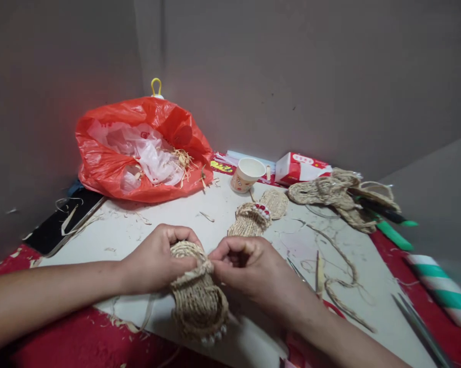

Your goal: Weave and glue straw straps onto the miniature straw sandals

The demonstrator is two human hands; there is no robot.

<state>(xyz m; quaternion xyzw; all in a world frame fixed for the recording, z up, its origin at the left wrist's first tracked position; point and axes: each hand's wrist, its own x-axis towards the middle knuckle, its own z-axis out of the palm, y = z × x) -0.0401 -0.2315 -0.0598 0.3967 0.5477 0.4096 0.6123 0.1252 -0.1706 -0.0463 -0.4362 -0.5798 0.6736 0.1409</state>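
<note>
My left hand point(163, 260) grips a small woven straw slipper point(200, 301) near its top end, thumb across the near face. White beads line the slipper's lower rim. Against the slipper's upper right edge, my right hand point(246, 263) has its thumb and forefinger pinched together; whatever sits between those fingertips is too small to make out. Just beyond the right hand lies a second straw slipper point(249, 220) with red and white beads, beside an oval woven sole point(274, 203).
A red plastic bag point(111, 186) with straw scraps stands at the back left, near a dark phone-like slab point(65, 225). A paper cup point(248, 175), a red-and-white box point(301, 168), woven pieces point(322, 191), straw cord point(349, 266), scissors point(333, 309) and metal tweezers point(422, 327) lie rightward.
</note>
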